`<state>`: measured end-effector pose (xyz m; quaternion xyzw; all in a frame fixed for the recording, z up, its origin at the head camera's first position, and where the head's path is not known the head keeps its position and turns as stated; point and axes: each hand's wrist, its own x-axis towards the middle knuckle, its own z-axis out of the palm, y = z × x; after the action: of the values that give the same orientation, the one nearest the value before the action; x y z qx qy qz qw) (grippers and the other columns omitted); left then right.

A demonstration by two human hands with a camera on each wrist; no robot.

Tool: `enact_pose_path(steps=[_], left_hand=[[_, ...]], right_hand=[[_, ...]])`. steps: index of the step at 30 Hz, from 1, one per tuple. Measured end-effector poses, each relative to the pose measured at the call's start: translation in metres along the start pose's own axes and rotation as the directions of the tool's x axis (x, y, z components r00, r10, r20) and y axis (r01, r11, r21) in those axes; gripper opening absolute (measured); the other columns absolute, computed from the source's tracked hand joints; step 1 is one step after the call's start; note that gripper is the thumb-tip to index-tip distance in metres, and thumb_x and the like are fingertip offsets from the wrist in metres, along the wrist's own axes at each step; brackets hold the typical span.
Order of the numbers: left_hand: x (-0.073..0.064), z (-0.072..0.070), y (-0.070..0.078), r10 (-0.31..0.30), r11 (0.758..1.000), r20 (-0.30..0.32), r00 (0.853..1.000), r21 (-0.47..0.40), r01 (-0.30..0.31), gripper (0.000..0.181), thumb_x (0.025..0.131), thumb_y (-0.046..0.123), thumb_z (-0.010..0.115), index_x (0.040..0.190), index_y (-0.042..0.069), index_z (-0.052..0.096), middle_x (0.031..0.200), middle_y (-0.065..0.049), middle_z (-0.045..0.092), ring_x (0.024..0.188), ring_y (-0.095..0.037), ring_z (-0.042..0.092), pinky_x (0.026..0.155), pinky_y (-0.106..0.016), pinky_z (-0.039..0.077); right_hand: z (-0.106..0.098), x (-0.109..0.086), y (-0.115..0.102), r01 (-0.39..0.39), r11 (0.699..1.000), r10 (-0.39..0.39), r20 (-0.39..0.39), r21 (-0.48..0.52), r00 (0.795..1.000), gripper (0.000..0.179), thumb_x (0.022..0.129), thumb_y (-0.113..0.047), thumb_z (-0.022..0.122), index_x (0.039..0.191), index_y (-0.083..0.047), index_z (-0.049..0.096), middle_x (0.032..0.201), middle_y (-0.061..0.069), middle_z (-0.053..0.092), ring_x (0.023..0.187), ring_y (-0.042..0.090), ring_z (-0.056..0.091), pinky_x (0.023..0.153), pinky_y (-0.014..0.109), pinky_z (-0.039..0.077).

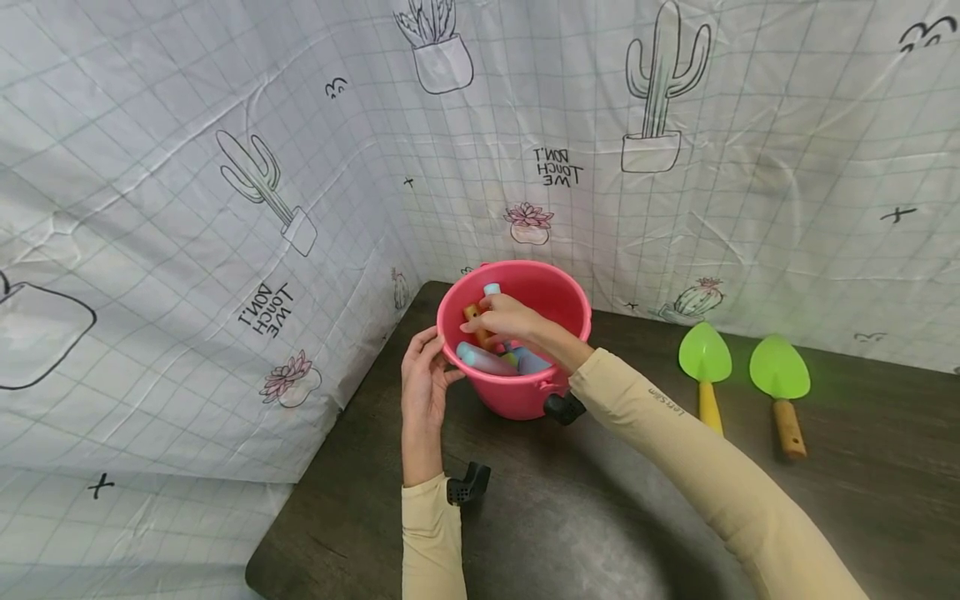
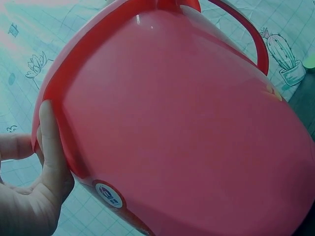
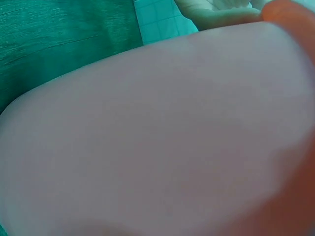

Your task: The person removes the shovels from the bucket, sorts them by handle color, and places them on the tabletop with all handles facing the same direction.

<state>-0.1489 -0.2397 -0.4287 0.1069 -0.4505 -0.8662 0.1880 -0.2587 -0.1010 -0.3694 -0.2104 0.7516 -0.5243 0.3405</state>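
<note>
A pink bucket (image 1: 517, 398) stands on the dark table near the wall corner. My left hand (image 1: 425, 375) grips its rim on the left side; in the left wrist view, fingers (image 2: 53, 142) lie on the outside just under the lip. My right hand (image 1: 513, 321) reaches inside over the front right rim. Its fingers are beside a wooden handle (image 1: 472, 313) and a light blue handle end (image 1: 491, 289); whether they hold either is unclear. Lower in the bucket lies another light blue handle (image 1: 483, 359) beside a bluish piece (image 1: 531, 362). The bucket wall (image 3: 157, 132) fills the right wrist view.
On the table to the right lie two green trowels, one with a yellow handle (image 1: 709, 407) and one with a wooden handle (image 1: 789, 429). A white sheet (image 1: 352, 208) printed with cacti hangs behind and to the left. The table's left edge (image 1: 330, 429) runs near my left arm.
</note>
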Motion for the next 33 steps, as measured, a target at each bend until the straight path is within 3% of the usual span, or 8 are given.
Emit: enact_pose_path(steps=[8, 22, 33], left_hand=[[0.0012, -0.0006, -0.0010, -0.004, 1.000, -0.001, 1.000, -0.012, 0.004, 0.014, 0.103, 0.001, 0.052, 0.116, 0.003, 0.058, 0.104, -0.012, 0.064, 0.075, -0.014, 0.066, 0.053, -0.025, 0.060], [0.0006, -0.0010, 0.0010, 0.001, 1.000, 0.013, 1.000, -0.005, -0.001, 0.014, 0.104, 0.002, 0.051, 0.117, 0.002, 0.058, 0.109, -0.014, 0.065, 0.080, -0.016, 0.068, 0.056, -0.027, 0.061], [0.0007, -0.0017, 0.0005, -0.008, 1.000, 0.014, 1.000, -0.016, 0.008, 0.014, 0.105, 0.002, 0.051, 0.117, 0.003, 0.057, 0.108, -0.011, 0.064, 0.080, -0.016, 0.068, 0.056, -0.027, 0.061]], right_hand=[[-0.0003, 0.0030, 0.0013, 0.040, 0.995, -0.036, 0.051, -0.089, 0.998, 0.065, 0.095, -0.015, 0.069, 0.150, 0.005, 0.041, 0.150, 0.021, 0.046, 0.131, 0.036, 0.046, 0.108, 0.053, 0.048], [0.0029, 0.0007, 0.0003, 0.112, 0.983, -0.090, 0.146, -0.144, 0.985, 0.064, 0.091, -0.006, 0.070, 0.147, 0.002, 0.041, 0.149, 0.022, 0.044, 0.135, 0.037, 0.042, 0.106, 0.051, 0.050], [0.0062, 0.0000, 0.0012, 0.146, 0.976, -0.118, 0.173, -0.159, 0.978, 0.058, 0.090, -0.002, 0.070, 0.140, 0.002, 0.042, 0.137, 0.021, 0.052, 0.125, 0.036, 0.051, 0.098, 0.044, 0.055]])
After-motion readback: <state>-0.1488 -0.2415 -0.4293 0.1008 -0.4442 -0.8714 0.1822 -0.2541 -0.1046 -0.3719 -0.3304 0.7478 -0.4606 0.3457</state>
